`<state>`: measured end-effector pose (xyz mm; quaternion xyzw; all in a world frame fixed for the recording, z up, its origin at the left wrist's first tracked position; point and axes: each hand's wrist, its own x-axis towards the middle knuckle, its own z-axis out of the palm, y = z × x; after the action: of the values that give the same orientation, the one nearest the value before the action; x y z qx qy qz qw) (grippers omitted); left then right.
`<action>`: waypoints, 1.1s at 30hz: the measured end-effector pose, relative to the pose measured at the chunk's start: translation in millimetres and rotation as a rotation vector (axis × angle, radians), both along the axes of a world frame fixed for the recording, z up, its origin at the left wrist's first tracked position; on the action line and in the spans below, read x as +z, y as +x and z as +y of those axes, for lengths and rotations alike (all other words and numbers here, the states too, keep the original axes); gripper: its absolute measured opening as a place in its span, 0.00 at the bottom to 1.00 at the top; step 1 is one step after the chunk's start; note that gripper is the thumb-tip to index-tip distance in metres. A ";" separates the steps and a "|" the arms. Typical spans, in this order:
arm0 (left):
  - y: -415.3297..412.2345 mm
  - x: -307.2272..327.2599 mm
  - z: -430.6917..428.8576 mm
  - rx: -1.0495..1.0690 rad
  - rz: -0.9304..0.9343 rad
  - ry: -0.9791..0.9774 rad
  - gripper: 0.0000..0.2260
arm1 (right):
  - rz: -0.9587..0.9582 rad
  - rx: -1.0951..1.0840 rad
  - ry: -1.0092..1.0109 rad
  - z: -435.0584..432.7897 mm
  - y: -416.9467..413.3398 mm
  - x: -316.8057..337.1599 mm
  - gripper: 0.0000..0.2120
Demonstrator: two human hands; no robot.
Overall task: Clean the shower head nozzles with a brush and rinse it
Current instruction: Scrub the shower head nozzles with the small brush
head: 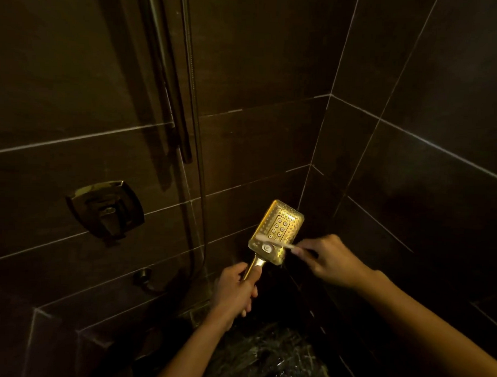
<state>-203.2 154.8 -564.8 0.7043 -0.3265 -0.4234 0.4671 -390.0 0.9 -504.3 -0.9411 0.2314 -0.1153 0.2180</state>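
Note:
A gold rectangular shower head faces me with its nozzle plate up, in the lower middle of a dark tiled shower. My left hand is closed around its gold handle from below. My right hand grips the handle of a pale brush, blurred by motion. The brush lies across the lower part of the nozzle plate, just above a round button. Its bristles touch the plate's left side.
A mixer valve with a lever sits on the left wall. A vertical slide rail and hose run down the wall above it. A hose outlet is low on the wall. Dark marbled floor lies below.

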 end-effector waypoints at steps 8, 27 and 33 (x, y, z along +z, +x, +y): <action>1.2 2.6 2.4 0.010 0.041 0.015 0.11 | 0.032 0.072 -0.004 3.2 -0.3 3.4 0.10; 3.0 12.4 13.5 0.014 0.096 0.011 0.13 | 0.002 0.038 -0.051 4.0 -3.9 11.1 0.09; -1.2 11.8 14.8 0.002 0.091 0.019 0.12 | -0.127 -0.255 -0.118 -17.5 -11.0 16.8 0.13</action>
<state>-204.4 169.5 -553.0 0.6891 -0.3000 -0.4576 0.4752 -400.9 -16.6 -487.5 -0.9060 0.3277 -0.2148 0.1602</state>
